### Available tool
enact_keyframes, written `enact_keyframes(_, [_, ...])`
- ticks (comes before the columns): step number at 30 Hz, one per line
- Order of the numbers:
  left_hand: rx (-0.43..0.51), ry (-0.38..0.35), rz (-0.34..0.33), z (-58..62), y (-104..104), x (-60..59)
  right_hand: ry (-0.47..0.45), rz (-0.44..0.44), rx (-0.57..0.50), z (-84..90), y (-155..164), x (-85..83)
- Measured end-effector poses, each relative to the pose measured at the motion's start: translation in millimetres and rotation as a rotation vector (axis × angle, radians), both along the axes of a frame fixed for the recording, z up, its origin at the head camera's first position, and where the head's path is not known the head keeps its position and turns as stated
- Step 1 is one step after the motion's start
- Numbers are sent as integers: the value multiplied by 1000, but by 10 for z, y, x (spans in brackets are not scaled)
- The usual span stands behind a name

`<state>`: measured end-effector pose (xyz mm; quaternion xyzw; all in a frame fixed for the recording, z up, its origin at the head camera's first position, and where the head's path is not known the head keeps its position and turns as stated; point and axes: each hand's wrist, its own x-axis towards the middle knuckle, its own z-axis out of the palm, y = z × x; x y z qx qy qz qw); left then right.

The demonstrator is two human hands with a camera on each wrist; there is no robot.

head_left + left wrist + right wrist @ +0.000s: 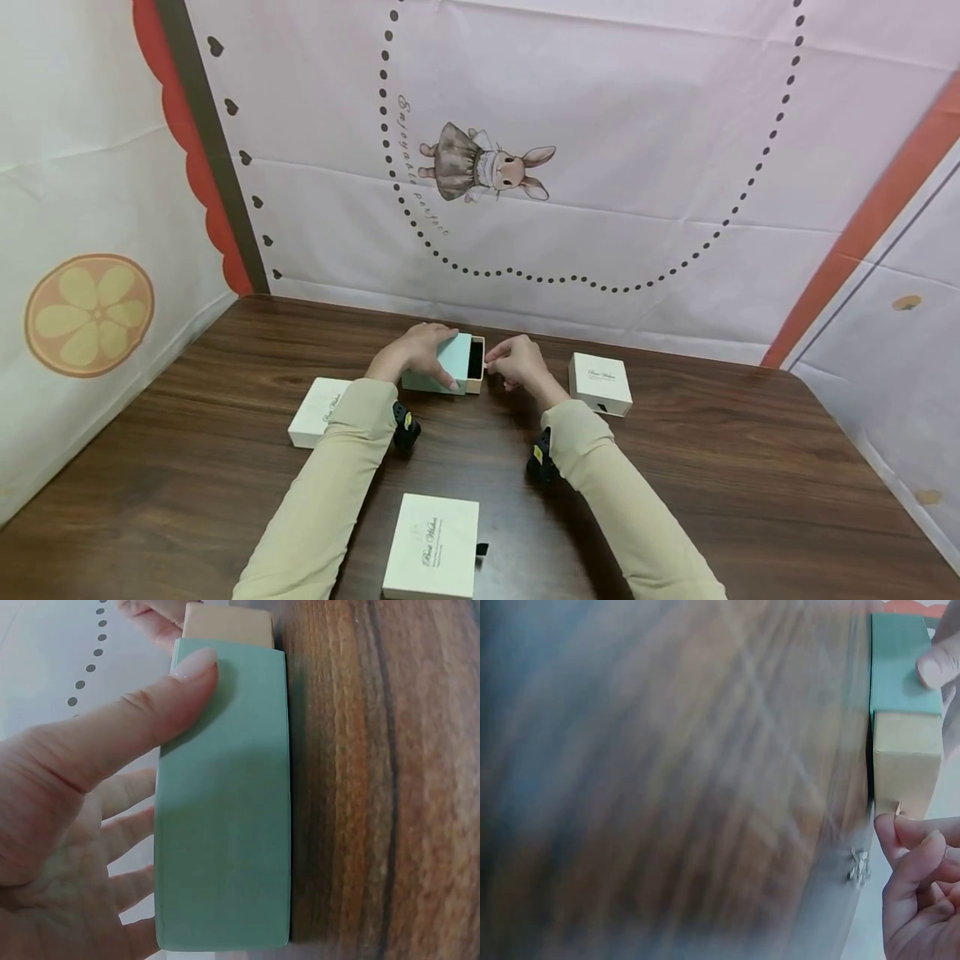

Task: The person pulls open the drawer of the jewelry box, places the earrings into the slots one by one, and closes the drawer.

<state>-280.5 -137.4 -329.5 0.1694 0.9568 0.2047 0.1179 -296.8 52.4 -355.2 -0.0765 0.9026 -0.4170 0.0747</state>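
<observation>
Near edge: white box [432, 547] with script lettering is lying flat on the worktop [750, 492], closest to camera.
Mint box [437, 364]: sitting mid-worktop, tan drawer [475, 362] sticking out on its right end (dark lining showing).
Left hand [415, 352]: gripping the mint sleeve, thumb on the near side, fingers wrapping over the top.
Right hand [519, 363]: fingers curled, pinching at the drawer's end.
Other white boxes: one [318, 412] lying by the left sleeve, one [599, 383] sitting right of the right hand.
</observation>
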Motion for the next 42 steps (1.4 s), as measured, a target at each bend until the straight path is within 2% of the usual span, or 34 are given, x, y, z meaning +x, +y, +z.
enact_keyframes(19, [-13,-3,-10,8,-53,1,-8,-13,61,37,236,0])
enact_keyframes(42, [-28,-41,-4,48,-30,0,-4,-12,81,43,295,2])
